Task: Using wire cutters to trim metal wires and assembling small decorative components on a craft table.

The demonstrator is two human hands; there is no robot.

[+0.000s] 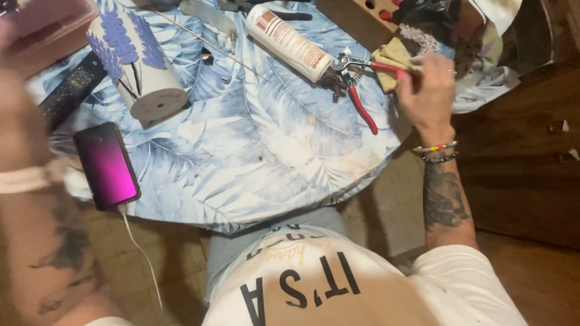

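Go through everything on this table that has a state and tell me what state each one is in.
Red-handled metal pliers: handles spread, one in right hand.
Pink-screened black phone: lit, white cable plugged in.
White spray can: lying down.
White floral cylinder: on its side.
Left hand: raised, blurred.

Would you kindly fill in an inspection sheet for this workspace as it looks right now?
Surface: round table under a blue leaf-print cloth.
Job's things: red-handled pliers, upper handle gripped by the right hand; yellow cloth beside it.
Clutter: white tube, flower-printed cylinder, remote control, thin metal rod.
Hands: left hand raised, blurred, grip unclear.
Cables: white cable hanging from a pink-lit phone.
Surroundings: wooden floor, dark furniture at right.
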